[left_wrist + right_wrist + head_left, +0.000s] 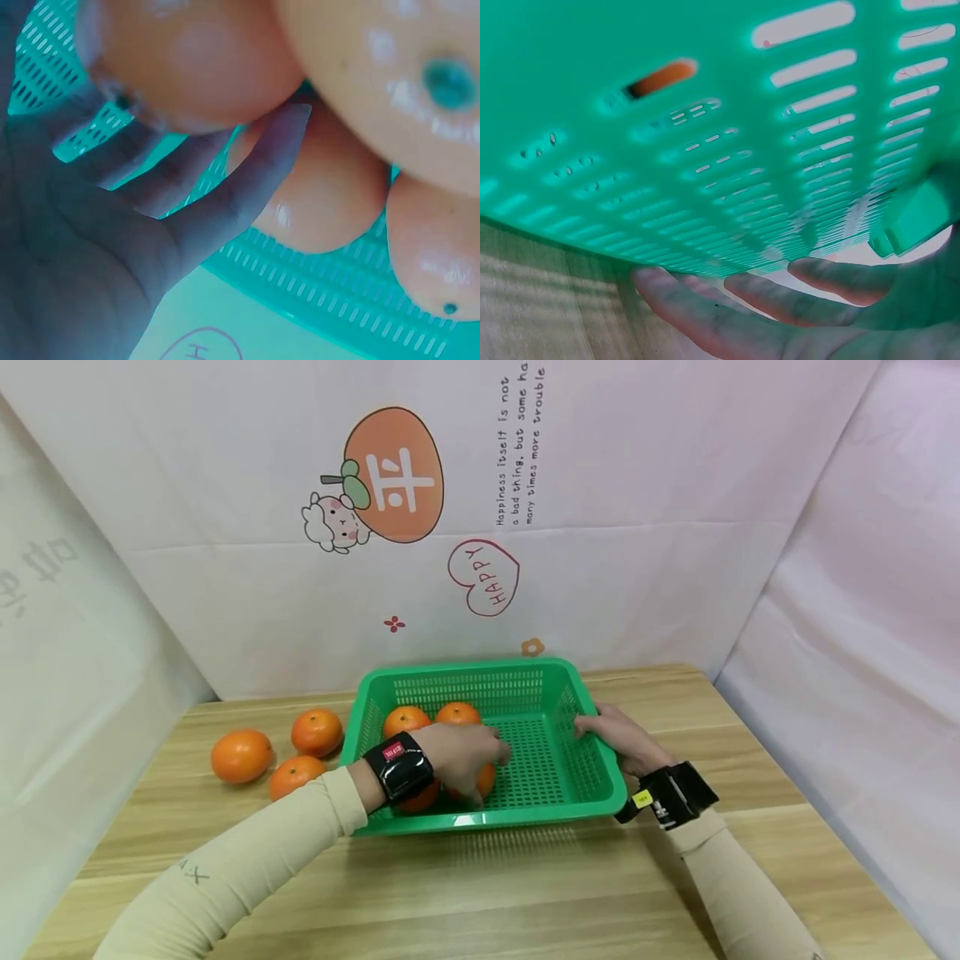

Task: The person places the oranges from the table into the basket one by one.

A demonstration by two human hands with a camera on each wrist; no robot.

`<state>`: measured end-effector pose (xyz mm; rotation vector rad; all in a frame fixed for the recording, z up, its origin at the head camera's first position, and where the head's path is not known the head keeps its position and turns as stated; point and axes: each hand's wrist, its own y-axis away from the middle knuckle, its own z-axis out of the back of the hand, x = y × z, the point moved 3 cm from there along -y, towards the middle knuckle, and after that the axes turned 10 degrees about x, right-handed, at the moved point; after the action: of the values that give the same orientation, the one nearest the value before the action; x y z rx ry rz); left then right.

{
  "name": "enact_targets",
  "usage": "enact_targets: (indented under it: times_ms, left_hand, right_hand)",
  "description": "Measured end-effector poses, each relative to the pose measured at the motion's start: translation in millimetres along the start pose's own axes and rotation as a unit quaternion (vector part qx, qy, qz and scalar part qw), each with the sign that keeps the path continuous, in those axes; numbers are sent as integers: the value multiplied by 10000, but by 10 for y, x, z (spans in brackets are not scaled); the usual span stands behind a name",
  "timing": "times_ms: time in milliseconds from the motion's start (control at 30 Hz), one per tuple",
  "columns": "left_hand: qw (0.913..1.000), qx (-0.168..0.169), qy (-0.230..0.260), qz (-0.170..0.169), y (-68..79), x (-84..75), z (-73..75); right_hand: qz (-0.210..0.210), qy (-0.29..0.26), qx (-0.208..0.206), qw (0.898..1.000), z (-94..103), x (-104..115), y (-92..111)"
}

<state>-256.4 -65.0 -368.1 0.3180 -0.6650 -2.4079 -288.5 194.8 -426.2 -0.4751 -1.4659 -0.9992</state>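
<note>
A green plastic basket with slotted walls stands on the table, several oranges gathered in its left half. Inside it, my left hand reaches down over an orange. The left wrist view shows that hand's fingers spread and nearly straight against an orange, with more oranges close by. My right hand grips the basket's right side, thumb over the rim. In the right wrist view, its fingers lie along the outside of the slotted wall, near the lower edge.
Left of the basket, three more oranges lie on the wooden table, one partly behind my left forearm. A white printed cloth hangs behind the table, and white cloth also covers both sides.
</note>
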Motion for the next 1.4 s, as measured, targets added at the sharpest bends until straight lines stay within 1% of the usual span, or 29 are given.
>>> enact_targets:
  times_ms: [167, 433, 533, 667, 767, 900, 1133, 1333, 1400]
  left_hand:
    - [9997, -235, 31, -76, 63, 24, 73]
    - [9969, -680, 370, -111, 205, 103, 211]
    - [9954, -855, 416, -74, 273, 131, 252]
    - [9923, -1171, 395, -90, 379, 171, 299]
    - [9894, -1390, 416, -84, 458, 215, 322]
    - [9861, -1582, 500, 20, 547, 313, 317]
    - [9830, -1713, 616, 236, 687, 469, 266]
    - [9765, -2032, 685, 212, 858, 581, 216]
    - [9748, -2077, 786, 188, 918, 618, 201]
  right_hand:
    - [9, 11, 17, 10000, 4, -12, -3]
    - [52, 65, 14, 10000, 9, -13, 1]
    - [83, 87, 53, 9999, 6, -10, 0]
    - [93, 107, 78, 9999, 3, 1, 4]
    - [58, 106, 33, 9999, 4, 8, 5]
    - [25, 67, 11, 10000, 3, 4, -6]
    - [14, 50, 59, 10000, 8, -16, -2]
    - [27, 51, 68, 10000, 9, -2, -1]
    - [31, 55, 72, 10000, 13, 2, 1]
